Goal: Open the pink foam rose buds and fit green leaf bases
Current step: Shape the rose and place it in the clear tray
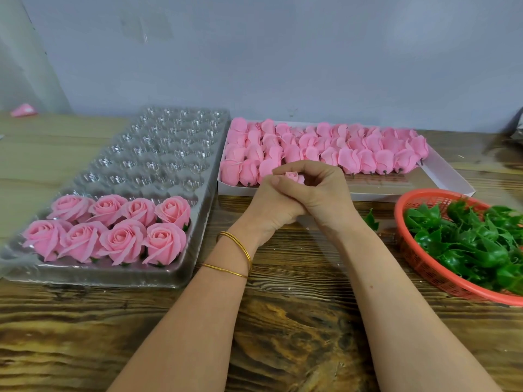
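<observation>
Where both hands' grip meets, rose bud (291,175) peeks.

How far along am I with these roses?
Early. Eight finished roses sit in the clear tray; its other cups are empty. Both hands, left hand and right hand, hold one bud. The white box holds rows of closed buds, and the red basket holds many leaf bases.

Hands (297,199) hide most of the bud (292,176); basket (418,258) perhaps half cut off at right
</observation>
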Tool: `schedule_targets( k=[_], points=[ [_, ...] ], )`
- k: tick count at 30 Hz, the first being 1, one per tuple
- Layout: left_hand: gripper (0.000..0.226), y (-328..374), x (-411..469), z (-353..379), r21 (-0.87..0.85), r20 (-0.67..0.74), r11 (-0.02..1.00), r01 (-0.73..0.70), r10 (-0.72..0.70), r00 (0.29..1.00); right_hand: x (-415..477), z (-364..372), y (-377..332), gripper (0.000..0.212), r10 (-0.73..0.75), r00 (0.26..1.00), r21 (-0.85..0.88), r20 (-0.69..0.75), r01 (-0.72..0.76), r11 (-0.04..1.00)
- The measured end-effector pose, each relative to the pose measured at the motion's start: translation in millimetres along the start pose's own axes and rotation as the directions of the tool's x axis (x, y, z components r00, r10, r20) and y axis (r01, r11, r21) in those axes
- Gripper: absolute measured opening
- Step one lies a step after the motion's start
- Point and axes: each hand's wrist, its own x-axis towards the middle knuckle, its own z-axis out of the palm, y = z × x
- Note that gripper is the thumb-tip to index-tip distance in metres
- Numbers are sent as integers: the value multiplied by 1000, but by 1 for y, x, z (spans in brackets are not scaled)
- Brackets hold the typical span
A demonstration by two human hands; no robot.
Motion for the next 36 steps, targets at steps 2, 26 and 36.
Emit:
schedule_targets(
  k=[2, 26, 36],
  points=[
    [27, 0, 0, 1, 13, -7, 1000, 3, -3, 1000, 1, 0, 1, 16, -2, 1000, -10, 7, 2, 1000],
    [21, -4, -2, 1, -51, 124, 997, -64, 70, 990, 3, -12, -9, 26, 232, 962, 418, 146, -273, 866],
    [36, -2, -3, 2, -89, 147, 993, -74, 87, 985, -1, -3, -15, 42, 303, 919, 362, 252, -380, 851]
  ],
)
